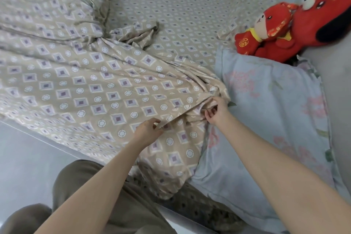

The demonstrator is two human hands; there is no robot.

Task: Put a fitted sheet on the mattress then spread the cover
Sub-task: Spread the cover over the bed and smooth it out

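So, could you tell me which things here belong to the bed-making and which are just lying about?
Job: beige diamond-patterned cover, matching fitted sheet, left hand and right hand gripping it.
Lying about: pale blue floral pillow, two red plush toys.

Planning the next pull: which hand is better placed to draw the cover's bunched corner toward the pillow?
Probably right: right hand pinches the bunched cover corner beside the pillow; left hand grips its edge farther off.
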